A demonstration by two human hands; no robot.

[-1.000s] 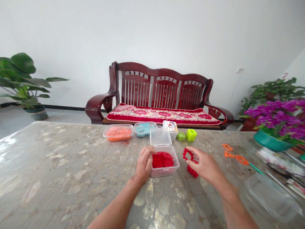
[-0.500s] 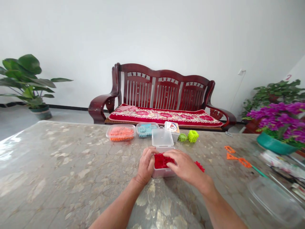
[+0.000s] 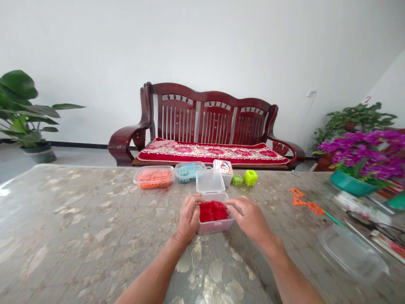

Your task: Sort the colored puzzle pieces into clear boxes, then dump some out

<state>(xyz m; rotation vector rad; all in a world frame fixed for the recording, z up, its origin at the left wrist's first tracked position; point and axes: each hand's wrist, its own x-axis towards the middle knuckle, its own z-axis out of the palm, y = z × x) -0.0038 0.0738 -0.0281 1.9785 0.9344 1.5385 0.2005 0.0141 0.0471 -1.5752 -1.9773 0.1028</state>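
Observation:
A small clear plastic box [image 3: 214, 226] full of red toothed pieces [image 3: 213, 210] stands on the marble table, its hinged lid [image 3: 209, 181] tipped back open. My left hand [image 3: 189, 219] grips the box's left side with curled fingers. My right hand [image 3: 248, 217] rests against the box's right side, fingers bent around its rim. No loose red pieces show on the table beside the box.
Behind the box are an orange-filled tub [image 3: 153, 177], a blue-filled tub [image 3: 189, 171], a small printed box [image 3: 222, 168] and two green spiky balls [image 3: 246, 178]. Orange pieces [image 3: 304, 202] and a clear container [image 3: 351, 252] lie right, by a purple flower pot [image 3: 346, 183]. A wooden bench [image 3: 205, 128] stands beyond.
My right hand carried the loose red assembly from the table into the box, then drew back to the box's right side. My left hand stayed on the box.

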